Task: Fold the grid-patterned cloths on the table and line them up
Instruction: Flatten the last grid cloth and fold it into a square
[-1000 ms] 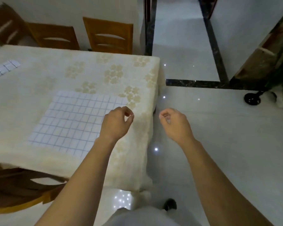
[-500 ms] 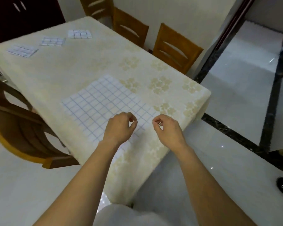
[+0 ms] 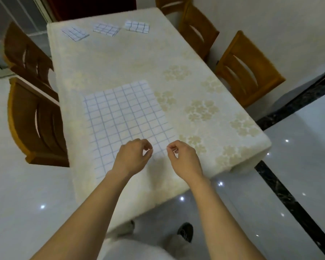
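Head view: left hand (image 3: 132,158) and right hand (image 3: 184,159) hovered curled, empty, over unfolded grid cloth (image 3: 124,117) near edge. Risk: uneven pinches likely skewed fold; pinching table (image 3: 120,62) covering too might have bunched it.

The right hand (image 3: 184,158), a second ago out over the floor (image 3: 298,166) right of the table (image 3: 120,59), now hovers over the table's near edge beside the left hand (image 3: 132,156). Both are at lower centre by the spread grid cloth's (image 3: 124,117) near end, apparently gripping nothing. Three folded cloths (image 3: 106,29) now show at upper left.
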Demonstrator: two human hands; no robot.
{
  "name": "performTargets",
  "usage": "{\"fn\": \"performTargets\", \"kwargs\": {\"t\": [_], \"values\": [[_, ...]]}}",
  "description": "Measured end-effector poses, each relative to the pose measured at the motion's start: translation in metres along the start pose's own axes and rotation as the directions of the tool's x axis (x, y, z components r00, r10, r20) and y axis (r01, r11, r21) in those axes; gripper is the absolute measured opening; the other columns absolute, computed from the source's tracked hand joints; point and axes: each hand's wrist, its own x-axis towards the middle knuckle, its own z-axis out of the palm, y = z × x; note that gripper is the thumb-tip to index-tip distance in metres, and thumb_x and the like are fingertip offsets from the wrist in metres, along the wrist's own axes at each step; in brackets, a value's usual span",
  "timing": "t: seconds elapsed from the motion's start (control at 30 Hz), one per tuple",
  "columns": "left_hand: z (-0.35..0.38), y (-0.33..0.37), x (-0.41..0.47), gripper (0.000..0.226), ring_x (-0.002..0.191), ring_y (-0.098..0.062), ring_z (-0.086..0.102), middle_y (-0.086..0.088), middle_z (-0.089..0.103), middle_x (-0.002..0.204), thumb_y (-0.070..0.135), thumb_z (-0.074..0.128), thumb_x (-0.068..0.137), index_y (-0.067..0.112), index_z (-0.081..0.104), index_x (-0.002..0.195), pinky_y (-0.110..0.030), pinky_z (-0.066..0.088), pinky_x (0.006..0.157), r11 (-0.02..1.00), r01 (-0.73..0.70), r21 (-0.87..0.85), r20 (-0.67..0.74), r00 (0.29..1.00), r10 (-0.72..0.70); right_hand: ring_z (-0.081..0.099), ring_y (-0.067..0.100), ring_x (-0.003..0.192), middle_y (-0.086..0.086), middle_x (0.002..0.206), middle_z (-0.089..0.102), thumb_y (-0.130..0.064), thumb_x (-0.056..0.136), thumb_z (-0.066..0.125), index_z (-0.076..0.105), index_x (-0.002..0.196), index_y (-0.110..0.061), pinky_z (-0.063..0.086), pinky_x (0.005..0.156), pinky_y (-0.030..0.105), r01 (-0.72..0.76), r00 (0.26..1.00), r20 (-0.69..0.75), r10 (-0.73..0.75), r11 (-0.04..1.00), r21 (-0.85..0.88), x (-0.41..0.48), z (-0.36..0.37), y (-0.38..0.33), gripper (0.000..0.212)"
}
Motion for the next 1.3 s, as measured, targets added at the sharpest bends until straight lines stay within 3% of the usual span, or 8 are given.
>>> {"fn": "performTargets", "kwargs": {"t": [0.2, 0.5, 0.63, 0.7, 0.8, 1.0, 1.17, 1.3], "values": [[0.014, 0.042, -0.007, 0.02, 0.103, -0.017, 0.063, 0.007, 0.069, 0.108, 0.038, 0.057, 0.098, 0.026, 0.07, 0.109, -0.039, 0.051, 0.091, 0.996, 0.079, -0.045, -0.056, 0.995, -0.082, 0.062, 0.011, 0.09, -0.009, 0.098, 0.067, -0.03, 0.097, 0.056, 0.066, 0.099, -0.023, 0.054, 0.081, 0.035, 0.066, 0.994, 0.09, -0.065, 0.998, -0.012, 0.013, -0.024, 0.034, 0.013], [0.005, 0.005, 0.02, 0.02, 0.108, -0.02, 0.06, 0.004, 0.067, 0.113, 0.035, 0.058, 0.099, 0.026, 0.069, 0.113, -0.037, 0.049, 0.092, 0.964, 0.234, -0.13, -0.198, 0.946, -0.256, 0.063, 0.014, 0.088, -0.007, 0.096, 0.068, -0.031, 0.099, 0.054, 0.067, 0.1, -0.022, 0.055, 0.079, 0.037, 0.222, 0.952, 0.227, -0.205, 0.974, -0.05, 0.073, 0.003, 0.004, 0.016], [0.017, -0.011, 0.054, 0.024, 0.132, -0.024, 0.05, 0.0, 0.058, 0.138, 0.036, 0.062, 0.097, 0.026, 0.068, 0.118, -0.043, 0.039, 0.108, 0.961, 0.241, -0.134, -0.275, 0.923, -0.27, 0.063, 0.017, 0.092, -0.006, 0.102, 0.067, -0.031, 0.1, 0.052, 0.066, 0.104, -0.022, 0.054, 0.08, 0.038, 0.233, 0.951, 0.241, -0.194, 0.961, -0.148, 0.1, 0.002, 0.013, 0.017], [0.022, -0.028, 0.063, 0.038, 0.151, -0.03, 0.026, -0.003, 0.039, 0.158, 0.038, 0.063, 0.097, 0.026, 0.058, 0.133, -0.051, 0.023, 0.12, 0.944, 0.316, -0.096, -0.204, 0.922, -0.33, 0.062, 0.021, 0.107, -0.002, 0.119, 0.065, -0.029, 0.101, 0.051, 0.064, 0.119, -0.02, 0.052, 0.091, 0.038, 0.196, 0.96, 0.236, -0.148, 0.961, -0.193, 0.111, 0.006, 0.02, 0.024], [0.024, -0.063, 0.065, 0.062, 0.156, -0.035, -0.003, -0.004, 0.005, 0.17, 0.04, 0.062, 0.098, 0.027, 0.035, 0.152, -0.056, 0.005, 0.123, 0.846, 0.513, -0.146, -0.066, 0.848, -0.526, 0.043, 0.023, 0.137, 0.004, 0.152, 0.044, -0.03, 0.103, 0.048, 0.041, 0.15, -0.014, 0.036, 0.114, 0.036, 0.158, 0.955, 0.284, -0.079, 0.951, -0.267, 0.115, 0.024, 0.023, 0.05], [0.053, -0.094, 0.07, 0.097, 0.154, -0.04, -0.009, -0.006, -0.016, 0.169, 0.056, 0.067, 0.09, 0.027, 0.008, 0.162, -0.057, 0.006, 0.124, 0.727, 0.664, -0.176, 0.16, 0.748, -0.644, 0.0, 0.024, 0.154, 0.003, 0.167, -0.003, -0.045, 0.103, 0.04, 0.001, 0.159, -0.027, 0.01, 0.125, 0.038, 0.333, 0.865, 0.49, -0.106, 0.852, -0.404, 0.124, 0.079, 0.024, 0.071], [0.083, -0.075, 0.078, 0.099, 0.152, -0.04, -0.02, -0.008, -0.023, 0.167, 0.06, 0.058, 0.093, 0.027, -0.006, 0.162, -0.057, -0.005, 0.124, 0.75, 0.657, -0.079, 0.091, 0.754, -0.651, -0.016, 0.027, 0.152, 0.006, 0.164, -0.02, -0.062, 0.101, 0.025, -0.009, 0.158, -0.026, -0.004, 0.124, 0.042, 0.412, 0.797, 0.602, -0.035, 0.762, -0.5, 0.136, 0.101, 0.04, 0.076], [0.087, -0.076, 0.079, 0.097, 0.154, -0.038, -0.017, -0.006, -0.017, 0.169, 0.063, 0.058, 0.092, 0.027, 0.001, 0.162, -0.057, -0.002, 0.125, 0.747, 0.655, -0.117, 0.032, 0.754, -0.656, -0.024, 0.024, 0.15, 0.001, 0.162, -0.028, -0.069, 0.097, 0.014, -0.016, 0.156, -0.03, -0.009, 0.123, 0.042, 0.493, 0.793, 0.597, -0.119, 0.7, -0.516, 0.138, 0.099, 0.057, 0.077]]}}
